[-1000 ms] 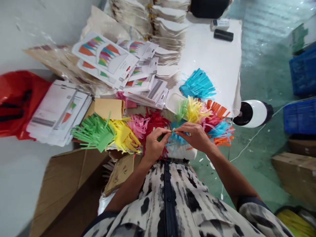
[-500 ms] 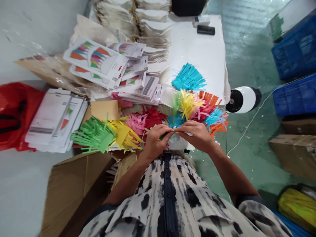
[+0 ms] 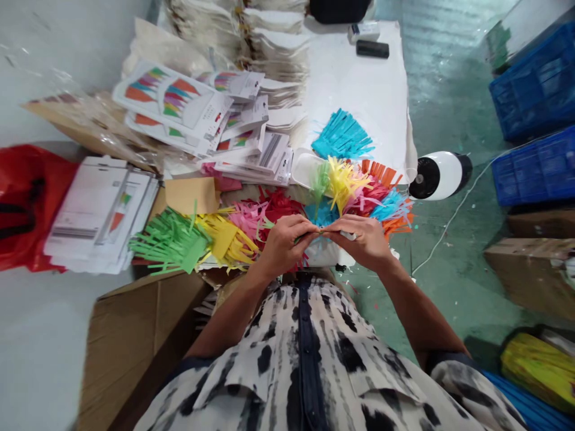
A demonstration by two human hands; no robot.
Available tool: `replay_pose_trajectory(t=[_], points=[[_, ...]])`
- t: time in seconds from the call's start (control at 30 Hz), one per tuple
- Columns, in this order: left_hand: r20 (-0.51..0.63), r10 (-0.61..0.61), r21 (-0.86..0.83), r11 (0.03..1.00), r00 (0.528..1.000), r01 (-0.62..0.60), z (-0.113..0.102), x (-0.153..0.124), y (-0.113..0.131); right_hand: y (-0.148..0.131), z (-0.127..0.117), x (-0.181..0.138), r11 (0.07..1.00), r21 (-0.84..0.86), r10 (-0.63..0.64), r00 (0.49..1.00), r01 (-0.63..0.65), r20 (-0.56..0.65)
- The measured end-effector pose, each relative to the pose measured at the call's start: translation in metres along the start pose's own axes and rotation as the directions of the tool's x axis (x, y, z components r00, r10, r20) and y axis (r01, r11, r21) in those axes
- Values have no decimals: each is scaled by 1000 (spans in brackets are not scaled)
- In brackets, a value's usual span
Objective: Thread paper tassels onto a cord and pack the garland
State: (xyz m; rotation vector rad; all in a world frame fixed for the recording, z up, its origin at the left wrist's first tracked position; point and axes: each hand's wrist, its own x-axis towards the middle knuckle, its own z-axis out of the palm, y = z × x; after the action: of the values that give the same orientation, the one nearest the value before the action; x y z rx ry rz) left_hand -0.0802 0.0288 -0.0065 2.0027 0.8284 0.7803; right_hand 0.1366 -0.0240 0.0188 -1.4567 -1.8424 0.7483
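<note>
My left hand (image 3: pixel 286 244) and my right hand (image 3: pixel 365 240) meet at the table's front edge, fingertips almost touching. Between them they pinch a narrow, twisted bit of green paper (image 3: pixel 320 231); a few pale green strips (image 3: pixel 268 224) show behind my left hand, most of it hidden by the fingers. Left of my hands lie fringed paper tassels: green (image 3: pixel 173 242), yellow (image 3: pixel 227 236), pink (image 3: pixel 248 215) and red (image 3: pixel 281 206). Just beyond my right hand are a yellow tassel (image 3: pixel 342 184) and an orange tassel (image 3: pixel 381 172). A blue tassel (image 3: pixel 342 134) lies farther back.
Printed card packs (image 3: pixel 175 111) are heaped at the back left, with more white packs (image 3: pixel 90 209) beside a red bag (image 3: pixel 31 209). An open cardboard box (image 3: pixel 130 335) stands below left. On the floor at right are a black-and-white object (image 3: pixel 442 175) and blue crates (image 3: pixel 534 167).
The whole view has shifted slightly. Both hands keep their pinch on the green paper, with the fingers moved only a little.
</note>
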Motion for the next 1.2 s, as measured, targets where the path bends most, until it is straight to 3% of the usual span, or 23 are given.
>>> replay_pose_trajectory(t=[0.17,0.27,0.47,0.63,0.9,1.1,1.2], points=[[-29,-29,104,994,999,32,6,-1,0,0,5,-2,978,-209,-4,999,12,35],[-31,-35,139,990,999,39,8,0,0,2,8,-2,970,-240,43,997,-26,66],[1,-65,47,997,998,65,7,5,0,8,9,-1,988,-150,26,999,-19,40],[-44,-181,-125,977,983,174,9,5,-2,18,9,1,994,-98,49,998,-53,-43],[11,-241,-268,934,970,235,15,9,-9,27,14,7,993,89,81,997,-80,-10],[-35,-264,-286,927,964,244,14,13,-15,30,20,9,939,279,233,969,-201,-85],[71,-249,-246,934,966,259,12,17,-16,27,21,12,959,215,212,971,-184,-114]])
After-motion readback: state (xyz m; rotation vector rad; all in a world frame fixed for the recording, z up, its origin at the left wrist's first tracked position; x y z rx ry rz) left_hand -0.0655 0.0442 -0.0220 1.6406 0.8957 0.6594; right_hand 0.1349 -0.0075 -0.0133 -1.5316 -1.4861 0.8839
